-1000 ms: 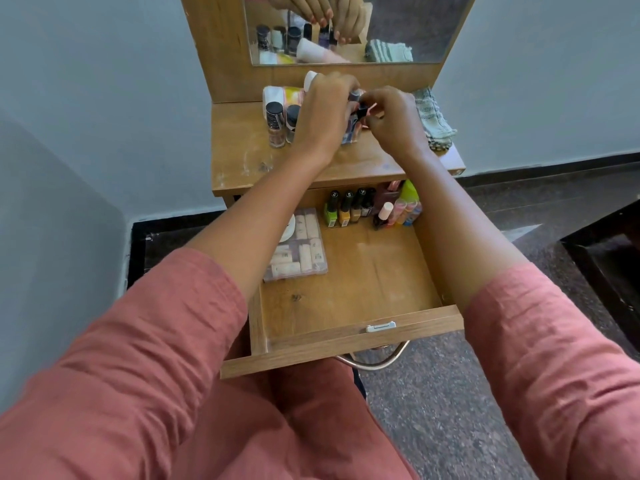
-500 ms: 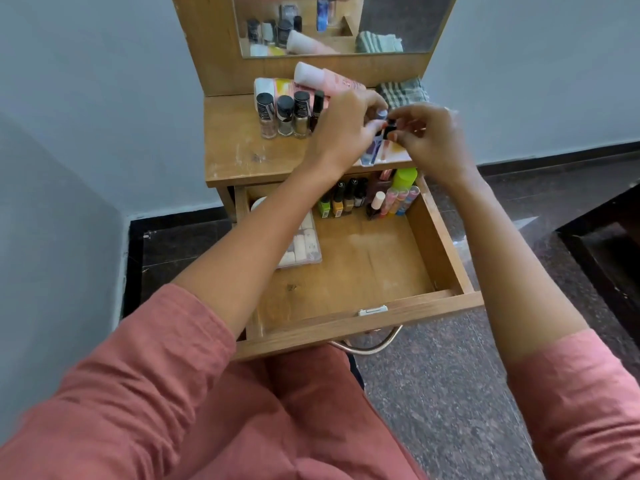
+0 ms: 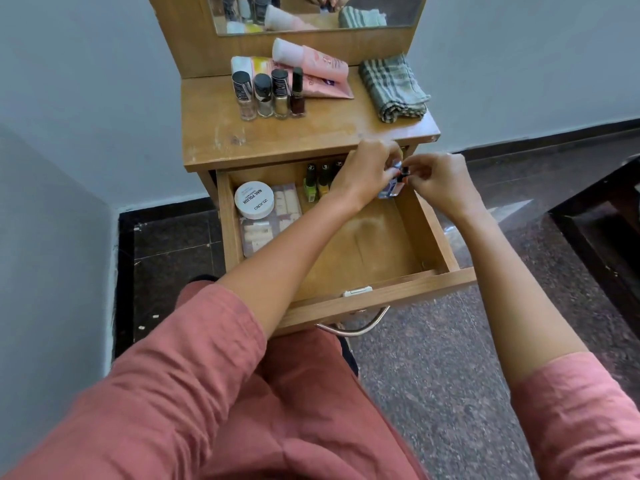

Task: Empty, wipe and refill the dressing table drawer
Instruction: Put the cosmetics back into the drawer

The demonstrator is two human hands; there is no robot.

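The wooden drawer (image 3: 377, 299) of the dressing table stands pulled open. My left hand (image 3: 367, 169) and my right hand (image 3: 440, 180) meet over its back right corner, both pinching small nail polish bottles (image 3: 391, 188), one with a black cap. Inside at the back stand green and yellow polish bottles (image 3: 317, 183). A white round tub (image 3: 254, 199) lies on a clear plastic box (image 3: 270, 220) at the drawer's left. Items behind my hands are hidden.
On the tabletop (image 3: 325, 133) stand several nail polish bottles (image 3: 270, 93), pink and white tubes (image 3: 311, 67) and a folded checked cloth (image 3: 393, 88). A mirror (image 3: 311, 12) rises behind. A metal handle (image 3: 356, 327) hangs under the drawer front. My knees sit below it.
Both hands came down from the tabletop to the drawer's back right corner, carrying the small bottles. The view tilted, showing more of the drawer's left side.
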